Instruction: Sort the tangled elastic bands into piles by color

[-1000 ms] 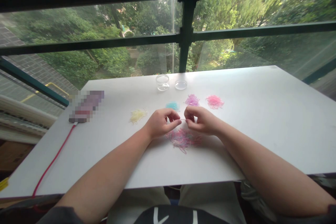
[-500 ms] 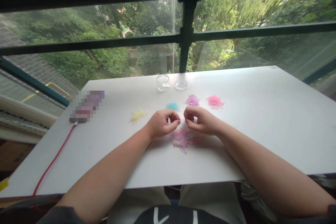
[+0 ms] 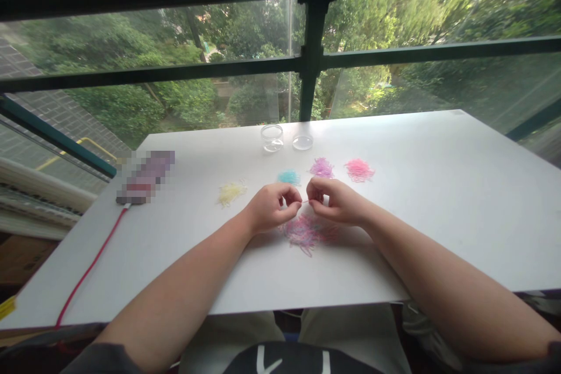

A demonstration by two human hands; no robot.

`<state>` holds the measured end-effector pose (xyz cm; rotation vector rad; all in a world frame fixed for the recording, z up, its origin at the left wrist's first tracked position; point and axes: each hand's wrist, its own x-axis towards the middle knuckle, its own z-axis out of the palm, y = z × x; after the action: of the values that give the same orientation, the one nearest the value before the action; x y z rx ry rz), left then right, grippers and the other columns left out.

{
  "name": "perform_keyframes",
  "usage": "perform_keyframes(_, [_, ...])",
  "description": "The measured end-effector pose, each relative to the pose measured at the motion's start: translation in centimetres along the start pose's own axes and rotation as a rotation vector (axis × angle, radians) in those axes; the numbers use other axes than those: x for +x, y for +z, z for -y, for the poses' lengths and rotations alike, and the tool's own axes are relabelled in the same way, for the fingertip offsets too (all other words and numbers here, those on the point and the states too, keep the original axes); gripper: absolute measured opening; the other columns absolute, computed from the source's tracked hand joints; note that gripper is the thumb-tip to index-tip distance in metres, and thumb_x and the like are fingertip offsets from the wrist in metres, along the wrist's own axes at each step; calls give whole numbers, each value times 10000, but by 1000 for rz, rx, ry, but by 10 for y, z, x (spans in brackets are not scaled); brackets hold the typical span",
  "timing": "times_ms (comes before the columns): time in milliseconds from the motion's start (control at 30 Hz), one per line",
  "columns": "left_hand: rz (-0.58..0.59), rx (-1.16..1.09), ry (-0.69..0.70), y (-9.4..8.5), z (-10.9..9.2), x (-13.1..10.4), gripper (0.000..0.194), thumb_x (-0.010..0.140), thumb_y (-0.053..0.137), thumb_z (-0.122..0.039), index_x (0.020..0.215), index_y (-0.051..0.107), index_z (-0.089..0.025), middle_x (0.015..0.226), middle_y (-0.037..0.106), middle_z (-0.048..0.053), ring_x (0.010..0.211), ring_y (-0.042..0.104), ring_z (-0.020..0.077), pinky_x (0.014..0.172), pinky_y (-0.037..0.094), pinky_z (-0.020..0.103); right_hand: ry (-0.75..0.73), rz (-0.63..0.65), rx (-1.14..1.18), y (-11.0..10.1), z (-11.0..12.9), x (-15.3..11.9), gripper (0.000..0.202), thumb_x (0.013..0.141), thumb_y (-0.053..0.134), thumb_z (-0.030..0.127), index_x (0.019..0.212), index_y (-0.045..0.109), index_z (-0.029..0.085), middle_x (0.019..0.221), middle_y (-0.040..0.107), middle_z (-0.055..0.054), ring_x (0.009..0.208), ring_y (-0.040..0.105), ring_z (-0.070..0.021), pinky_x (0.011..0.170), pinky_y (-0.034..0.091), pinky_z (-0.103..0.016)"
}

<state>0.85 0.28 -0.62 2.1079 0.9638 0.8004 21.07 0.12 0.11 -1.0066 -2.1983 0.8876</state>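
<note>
My left hand [image 3: 276, 205] and my right hand [image 3: 333, 201] face each other above a mixed pink and purple pile [image 3: 307, 234] of thin strands. Each hand pinches one end of a short thin pinkish strand [image 3: 305, 202] stretched between the fingertips. Behind the hands lie a blue pile [image 3: 288, 177], a purple pile [image 3: 321, 167] and a pink pile [image 3: 359, 170]. A pale yellow pile [image 3: 230, 193] sits left of my left hand.
A clear round container [image 3: 272, 138] and a clear shallow lid or dish [image 3: 302, 141] stand near the back edge of the white table [image 3: 447, 187]. At the left, a blurred-out device [image 3: 146, 178] has a red cable [image 3: 94, 264] running forward.
The strand between my fingertips shows more plainly now. Both hands have stayed almost still.
</note>
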Motion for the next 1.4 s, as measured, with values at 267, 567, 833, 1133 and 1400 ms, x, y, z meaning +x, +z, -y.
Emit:
perform_keyframes(267, [-9, -2, 3, 1, 2, 0, 60, 752, 562, -170, 757, 615, -142, 689, 617, -2, 616, 527, 82, 588, 415, 202, -40, 23, 35, -2, 1, -1, 79, 739, 538, 136, 774, 479, 176, 697, 522, -1, 633, 488, -122, 586, 428, -249])
perform_keyframes(567, [-3, 10, -11, 0, 1, 0, 69, 759, 567, -187, 753, 620, -143, 686, 620, 0, 607, 521, 83, 584, 412, 204, -36, 29, 19, 0, 0, 0, 53, 758, 522, 123, 759, 504, 173, 691, 535, -3, 621, 492, -116, 580, 426, -244])
perform_keyframes(833, [-3, 31, -32, -1, 2, 0, 86, 766, 574, -215, 751, 621, -144, 683, 622, -2, 596, 515, 82, 575, 402, 207, -56, 41, 25, -2, 2, -2, 101, 753, 567, 157, 835, 509, 171, 725, 552, -9, 643, 519, -119, 590, 450, -240])
perform_keyframes(1133, [6, 17, -39, -1, 2, -1, 92, 761, 568, -210, 741, 626, -141, 657, 618, -3, 584, 512, 82, 565, 397, 204, -52, 21, -54, 0, 4, 1, 46, 751, 539, 124, 738, 538, 168, 643, 550, 4, 594, 501, -109, 568, 426, -230])
perform_keyframes(1400, [9, 28, -54, -3, 0, -1, 88, 751, 569, -205, 734, 629, -142, 650, 622, -1, 575, 514, 86, 564, 402, 206, -64, 12, -46, -2, 3, 0, 59, 751, 529, 117, 736, 539, 173, 642, 563, 0, 608, 501, -114, 581, 432, -231])
